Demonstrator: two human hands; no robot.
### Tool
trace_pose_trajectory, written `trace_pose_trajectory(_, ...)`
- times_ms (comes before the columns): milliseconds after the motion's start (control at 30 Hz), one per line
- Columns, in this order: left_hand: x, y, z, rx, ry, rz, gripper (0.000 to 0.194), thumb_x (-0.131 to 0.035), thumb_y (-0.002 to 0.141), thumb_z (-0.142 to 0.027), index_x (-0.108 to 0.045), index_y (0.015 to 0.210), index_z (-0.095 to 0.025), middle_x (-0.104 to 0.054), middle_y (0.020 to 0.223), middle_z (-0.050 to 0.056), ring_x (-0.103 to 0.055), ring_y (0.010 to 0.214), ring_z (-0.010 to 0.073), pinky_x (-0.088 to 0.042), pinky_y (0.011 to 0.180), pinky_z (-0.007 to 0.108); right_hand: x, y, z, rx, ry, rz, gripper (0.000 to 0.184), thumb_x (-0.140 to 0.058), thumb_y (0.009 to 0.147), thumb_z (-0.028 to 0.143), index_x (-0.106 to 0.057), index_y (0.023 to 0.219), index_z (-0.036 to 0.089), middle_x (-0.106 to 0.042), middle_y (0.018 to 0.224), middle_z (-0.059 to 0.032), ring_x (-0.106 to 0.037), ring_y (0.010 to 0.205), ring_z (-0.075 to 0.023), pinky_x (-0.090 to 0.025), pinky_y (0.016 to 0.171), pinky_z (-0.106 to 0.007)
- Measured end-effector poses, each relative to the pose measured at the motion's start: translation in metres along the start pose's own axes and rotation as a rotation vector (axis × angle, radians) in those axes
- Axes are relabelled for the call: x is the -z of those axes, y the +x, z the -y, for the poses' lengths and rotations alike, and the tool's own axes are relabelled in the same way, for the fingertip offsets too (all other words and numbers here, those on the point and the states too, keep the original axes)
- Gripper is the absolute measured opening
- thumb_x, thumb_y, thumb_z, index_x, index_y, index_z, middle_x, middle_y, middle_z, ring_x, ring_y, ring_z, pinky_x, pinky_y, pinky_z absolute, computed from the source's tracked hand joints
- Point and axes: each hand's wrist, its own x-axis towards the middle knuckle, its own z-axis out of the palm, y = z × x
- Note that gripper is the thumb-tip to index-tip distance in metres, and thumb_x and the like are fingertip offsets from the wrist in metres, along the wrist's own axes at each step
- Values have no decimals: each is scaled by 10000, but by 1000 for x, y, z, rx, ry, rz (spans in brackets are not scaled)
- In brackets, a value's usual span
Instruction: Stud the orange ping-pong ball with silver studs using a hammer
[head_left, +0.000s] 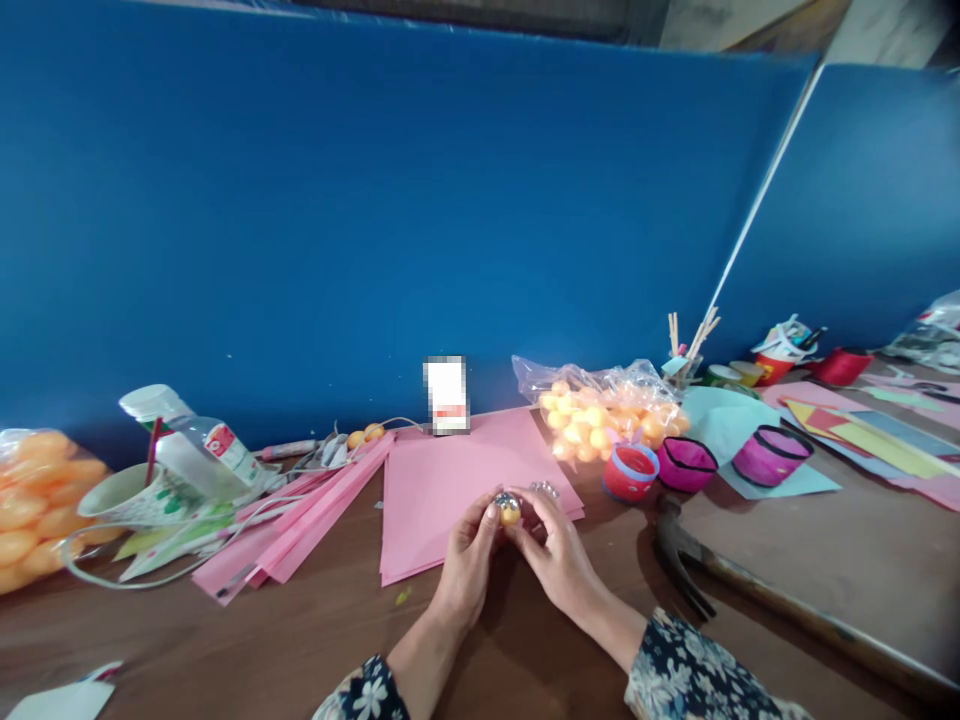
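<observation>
A small ball (510,514), yellow below and shiny silver on top, sits between the fingertips of both hands, above the front edge of stacked pink paper (442,500). My left hand (466,565) pinches it with thumb and fingers from the left. From the other side, the fingers of my right hand (561,560) close on the same ball. Something small, silvery and beaded (546,489) shows by the right index finger; whether it is worn, held or lying behind is unclear. Fingers partly cover the ball.
Behind my right hand lies a clear bag of orange balls (581,420). Red and purple small baskets (631,472) stand beside it, with a hammer (694,560) nearer me. Leftward are pink strips (300,530), a white cable, a tilted cup (127,500) and a plastic bottle (232,455).
</observation>
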Motion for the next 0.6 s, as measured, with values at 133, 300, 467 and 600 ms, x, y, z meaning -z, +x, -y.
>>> trace_pose_trajectory(133,-1,1,-2,12,22,-44,320,-600,754,-346,-611,1002,-144,-655,995,101,-599,925,212,-440,856,341,-3,-2,-3,-58,5,-40,385,-602,759,214,-484,1125,231,-581,1003,-63,-581,823,-192,-523,707,-327)
trace_pose_trajectory(300,-1,-2,-2,26,14,-24,241,-624,740,-317,-605,916,-153,-652,924,76,-613,865,188,-456,823,324,-3,-3,-5,-65,38,-30,293,-567,779,194,-500,1063,221,-579,994,-55,-583,805,-176,-526,668,-298)
trace_pose_trajectory(467,1,-1,0,13,11,-53,340,-611,752,-316,-584,1065,-189,-642,1034,81,-587,972,206,-430,884,358,-2,-2,-1,5,45,1,301,-510,817,171,-498,1111,233,-557,1089,-74,-560,927,-194,-518,742,-323)
trace_pose_trajectory(600,3,1,0,29,18,-47,377,-650,710,-327,-625,1047,-161,-650,1061,105,-581,997,233,-405,925,383,-1,0,3,59,33,15,295,-508,813,159,-525,1095,247,-567,1075,-66,-547,955,-201,-518,749,-325)
